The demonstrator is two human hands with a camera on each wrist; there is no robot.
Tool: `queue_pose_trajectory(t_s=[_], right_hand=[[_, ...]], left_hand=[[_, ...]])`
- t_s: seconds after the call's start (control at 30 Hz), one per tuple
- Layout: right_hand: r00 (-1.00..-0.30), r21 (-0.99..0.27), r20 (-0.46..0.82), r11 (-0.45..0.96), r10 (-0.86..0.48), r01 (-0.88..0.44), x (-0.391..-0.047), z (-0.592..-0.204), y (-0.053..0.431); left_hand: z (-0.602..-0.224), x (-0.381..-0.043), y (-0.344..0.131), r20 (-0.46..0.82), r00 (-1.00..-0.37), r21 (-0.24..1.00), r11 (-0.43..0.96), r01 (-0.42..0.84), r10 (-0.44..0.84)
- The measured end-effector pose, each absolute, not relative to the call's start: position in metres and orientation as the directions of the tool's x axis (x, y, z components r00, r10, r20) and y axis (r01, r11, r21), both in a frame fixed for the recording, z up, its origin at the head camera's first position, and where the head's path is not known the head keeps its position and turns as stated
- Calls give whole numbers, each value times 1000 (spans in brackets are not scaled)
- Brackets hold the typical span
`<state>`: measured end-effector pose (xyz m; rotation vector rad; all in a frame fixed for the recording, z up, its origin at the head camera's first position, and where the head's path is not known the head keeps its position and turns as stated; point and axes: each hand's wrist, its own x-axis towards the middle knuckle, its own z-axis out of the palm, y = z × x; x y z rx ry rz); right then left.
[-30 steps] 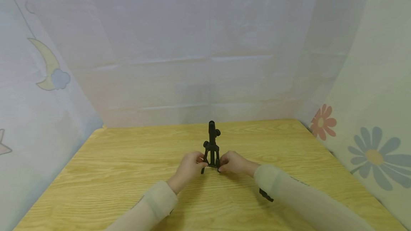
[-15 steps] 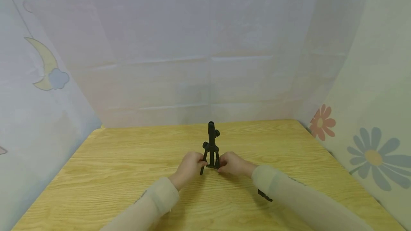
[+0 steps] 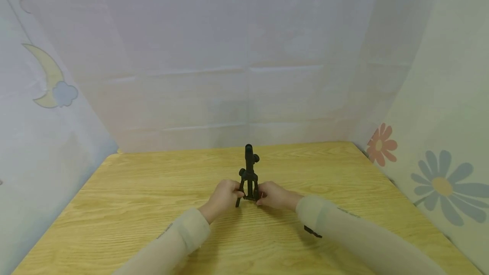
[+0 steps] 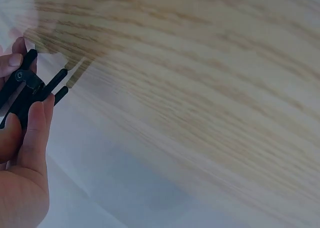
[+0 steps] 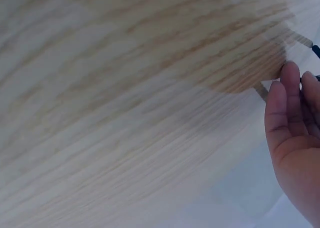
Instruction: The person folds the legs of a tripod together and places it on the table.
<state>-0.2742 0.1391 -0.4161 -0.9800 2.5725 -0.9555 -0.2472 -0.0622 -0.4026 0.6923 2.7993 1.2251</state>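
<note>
Your left grip (image 3: 223, 195) pinches the left leg (image 3: 238, 201) of a black tripod (image 3: 249, 166), while your right grip (image 3: 276, 195) pinches the right leg (image 3: 256, 184). Upright between your hands, the tripod is over the middle of the wood-grain worktop (image 3: 153, 190), a knob (image 3: 256, 158) jutting to its right; whether every foot touches down, you cannot tell. Pale sleeves (image 3: 153, 247) cover your arms. Beyond hangs a creased sheet (image 3: 191, 46), with a moon (image 3: 46, 69) printed at left and flowers (image 3: 442, 186) at right.
</note>
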Motion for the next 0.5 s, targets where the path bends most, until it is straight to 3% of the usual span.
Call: queue_pose_trajectory(t_s=[0.5], right_hand=[[-814,-754,-79,569,-576,-329,-279,-416,132]], left_hand=[[-402,-248,-63,149,-898,727,570,383,413]])
